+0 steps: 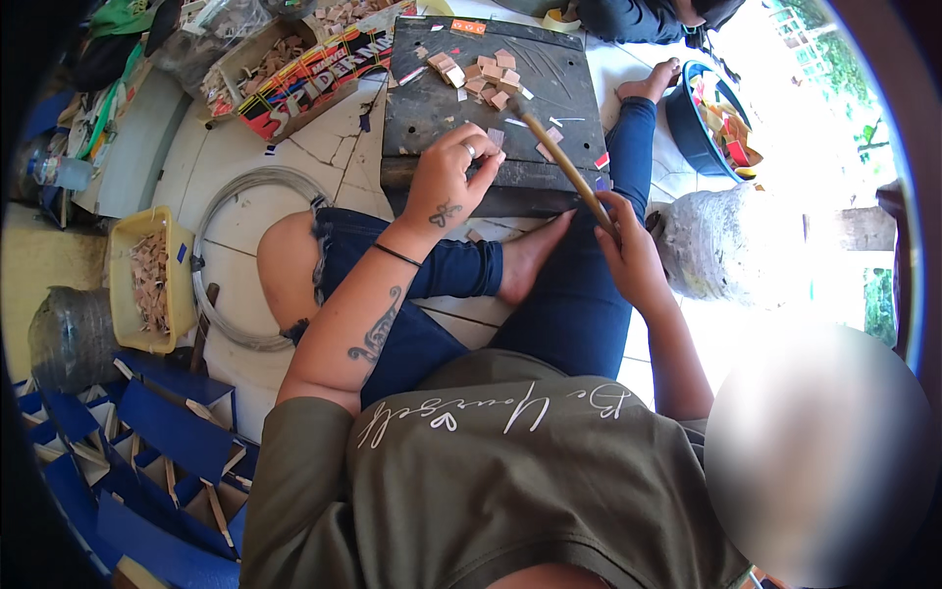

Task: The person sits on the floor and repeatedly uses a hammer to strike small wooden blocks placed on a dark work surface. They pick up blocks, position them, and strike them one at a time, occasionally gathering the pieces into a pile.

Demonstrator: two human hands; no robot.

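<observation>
My left hand (456, 175), a ring on one finger, is closed in a pinch above the near part of a low black work block (422, 118). A small flat pale piece (496, 138) shows at its fingertips. The wooden handle of a hammer (564, 162) is gripped in my right hand (628, 245). It slants up and left over the block, with its dark head hard to make out against the black surface. Beyond both hands, several small brown wooden pieces (488, 77) lie in a loose cluster on the block.
At the left stand a printed cardboard box (324, 79) and a yellow tub (182, 285), both holding small pieces. A wire coil (211, 196) lies beside my knee. Blue partitioned boxes (177, 422) fill the lower left. A blue basin (687, 133) of scraps sits right, near another person (628, 20).
</observation>
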